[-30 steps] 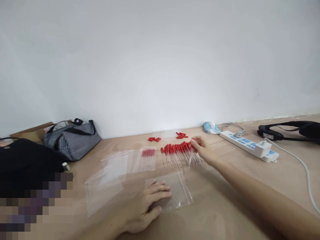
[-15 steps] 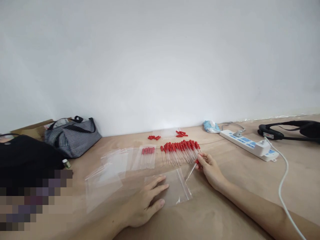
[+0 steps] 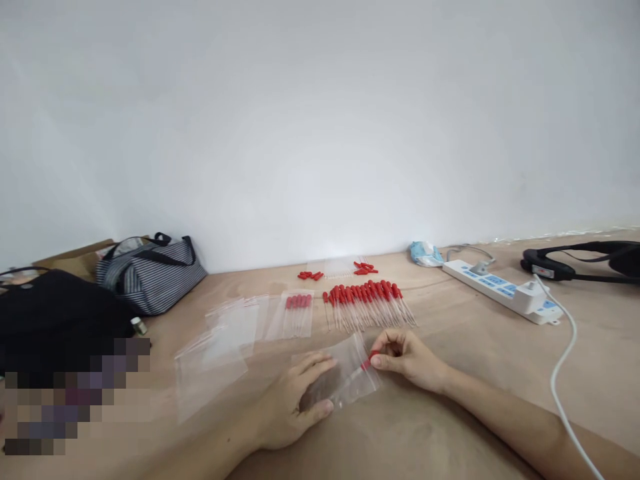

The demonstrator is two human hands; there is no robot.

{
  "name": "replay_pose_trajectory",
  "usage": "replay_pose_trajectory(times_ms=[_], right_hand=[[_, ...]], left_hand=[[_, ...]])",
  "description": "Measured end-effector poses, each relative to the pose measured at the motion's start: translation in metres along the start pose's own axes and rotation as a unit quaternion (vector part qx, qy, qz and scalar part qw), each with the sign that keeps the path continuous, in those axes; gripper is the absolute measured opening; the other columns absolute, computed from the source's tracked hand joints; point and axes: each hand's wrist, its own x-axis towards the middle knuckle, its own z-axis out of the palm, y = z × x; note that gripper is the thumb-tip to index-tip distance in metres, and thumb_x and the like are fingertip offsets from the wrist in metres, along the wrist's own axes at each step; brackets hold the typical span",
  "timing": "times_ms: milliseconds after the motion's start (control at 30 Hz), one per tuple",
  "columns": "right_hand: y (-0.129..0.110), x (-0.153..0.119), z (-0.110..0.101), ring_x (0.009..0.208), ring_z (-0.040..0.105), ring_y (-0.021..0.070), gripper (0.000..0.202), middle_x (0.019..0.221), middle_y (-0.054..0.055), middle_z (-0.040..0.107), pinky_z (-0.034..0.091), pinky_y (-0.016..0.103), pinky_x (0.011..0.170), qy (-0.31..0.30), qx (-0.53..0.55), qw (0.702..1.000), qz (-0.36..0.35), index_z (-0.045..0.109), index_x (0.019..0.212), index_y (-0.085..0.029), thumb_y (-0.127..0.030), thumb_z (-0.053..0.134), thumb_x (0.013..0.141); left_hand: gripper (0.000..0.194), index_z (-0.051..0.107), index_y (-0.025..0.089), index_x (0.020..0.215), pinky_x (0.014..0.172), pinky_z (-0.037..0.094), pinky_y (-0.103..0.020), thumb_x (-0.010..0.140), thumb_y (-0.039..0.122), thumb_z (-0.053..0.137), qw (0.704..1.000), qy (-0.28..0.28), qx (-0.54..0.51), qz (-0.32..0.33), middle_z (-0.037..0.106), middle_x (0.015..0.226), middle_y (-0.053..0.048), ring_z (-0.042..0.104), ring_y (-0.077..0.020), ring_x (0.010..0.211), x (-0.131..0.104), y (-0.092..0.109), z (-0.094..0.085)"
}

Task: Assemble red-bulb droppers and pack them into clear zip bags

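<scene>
A clear zip bag (image 3: 337,383) lies flat on the table in front of me, its zip end toward the right. My left hand (image 3: 295,400) rests on the bag's left part with the fingers spread. Pinched in my right hand (image 3: 410,360) is a dropper (image 3: 366,364), held by its red rubber bulb. The dropper's glass tube reaches through the bag's right opening, pointing down and left. Beyond my hands, a row of several red-bulbed droppers (image 3: 367,293) lies side by side. To its left, another zip bag (image 3: 300,325) contains several droppers.
Flat zip bags (image 3: 215,380) overlap at the left. Loose red bulbs (image 3: 311,275) sit near the wall. A striped bag (image 3: 150,277) and black bag (image 3: 55,313) stand left; a power strip (image 3: 500,290), white cable (image 3: 560,393), blue packet (image 3: 425,253) and black headset (image 3: 550,265) are right.
My right hand has moved left and nearer with the dropper, whose tube has gone from outside the bag's mouth to inside. My left hand stays on the bag.
</scene>
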Motion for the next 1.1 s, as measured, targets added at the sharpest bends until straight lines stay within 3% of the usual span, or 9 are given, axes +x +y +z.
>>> replay_pose_trajectory(times_ms=[300,400,533,633,733,867,933,1033,1100], right_hand=[[-0.005,-0.002,0.005,0.044,0.042,0.0021,0.035,0.070,-0.004,0.052,0.031,0.017,0.039,-0.028,0.060,0.997,-0.037,0.044,0.063,-0.017,-0.039,0.071,0.057],[-0.009,-0.006,0.010,0.040,0.047,0.0027,0.037,0.083,-0.001,0.056,0.034,0.017,0.035,-0.080,0.088,0.993,-0.008,0.040,0.071,-0.018,-0.044,0.066,0.062],[-0.007,-0.007,0.014,0.057,0.056,0.0093,0.038,0.068,-0.002,0.058,0.045,0.024,0.054,-0.124,0.085,0.989,-0.006,0.039,0.071,-0.019,-0.047,0.063,0.065],[-0.003,-0.004,0.011,0.061,0.054,0.0095,0.036,0.067,0.000,0.059,0.042,0.024,0.060,-0.093,0.040,0.995,-0.002,0.043,0.068,-0.017,-0.047,0.064,0.064],[-0.001,0.000,0.004,0.057,0.050,0.0091,0.035,0.061,-0.001,0.056,0.038,0.022,0.056,-0.062,-0.023,0.998,-0.002,0.051,0.065,-0.015,-0.049,0.060,0.067],[-0.006,-0.001,-0.001,0.056,0.045,0.0086,0.042,0.059,-0.001,0.051,0.035,0.022,0.054,-0.079,-0.094,0.992,-0.036,0.057,0.058,-0.014,-0.052,0.050,0.074],[-0.008,-0.004,0.002,0.060,0.047,0.0101,0.037,0.066,0.000,0.054,0.036,0.022,0.055,-0.077,-0.105,0.991,-0.027,0.062,0.067,-0.014,-0.051,0.056,0.069],[-0.011,-0.008,0.008,0.061,0.047,0.0109,0.034,0.070,0.000,0.054,0.037,0.022,0.055,-0.021,-0.163,0.986,-0.015,0.063,0.072,-0.016,-0.044,0.070,0.054],[-0.013,-0.010,0.012,0.063,0.047,0.0111,0.026,0.071,0.001,0.053,0.037,0.022,0.055,0.006,-0.229,0.973,-0.039,0.065,0.066,-0.017,-0.041,0.068,0.058]], left_hand=[[0.046,0.043,0.025,0.123,0.099,0.029,-0.044,0.079,0.032,0.051,1.000,0.010,-0.004,0.016,0.041,0.130,-0.006,0.035,-0.0261,0.119,0.002,0.001,0.001],[0.045,0.043,0.025,0.123,0.099,0.030,-0.043,0.079,0.032,0.050,1.000,0.005,-0.004,0.018,0.041,0.130,-0.006,0.036,-0.0254,0.119,0.002,0.001,0.002],[0.045,0.041,0.026,0.124,0.099,0.029,-0.045,0.080,0.034,0.049,1.000,0.007,-0.007,0.017,0.039,0.132,-0.006,0.034,-0.0263,0.120,0.002,-0.002,0.004],[0.042,0.046,0.025,0.120,0.098,0.030,-0.044,0.079,0.032,0.051,0.999,0.027,-0.009,0.030,0.043,0.128,-0.007,0.037,-0.0259,0.118,0.002,-0.003,0.003],[0.033,0.053,0.022,0.111,0.093,0.037,-0.038,0.079,0.030,0.051,0.997,0.047,-0.026,0.047,0.052,0.118,-0.007,0.047,-0.0223,0.108,0.001,-0.007,-0.001],[0.032,0.056,0.023,0.108,0.092,0.038,-0.036,0.078,0.034,0.054,0.997,0.027,-0.040,0.058,0.055,0.115,-0.005,0.049,-0.0217,0.107,-0.002,-0.013,-0.006],[0.033,0.056,0.024,0.109,0.093,0.037,-0.037,0.077,0.035,0.054,0.997,0.015,-0.039,0.062,0.054,0.118,-0.005,0.047,-0.0226,0.110,-0.002,-0.013,-0.007],[0.033,0.057,0.023,0.109,0.093,0.038,-0.038,0.078,0.035,0.053,0.997,0.008,-0.036,0.062,0.053,0.119,-0.006,0.046,-0.0231,0.111,-0.002,-0.010,-0.007],[0.034,0.057,0.024,0.109,0.093,0.038,-0.038,0.077,0.035,0.054,0.997,0.015,-0.035,0.063,0.053,0.119,-0.006,0.046,-0.0231,0.112,-0.001,-0.010,-0.005]])
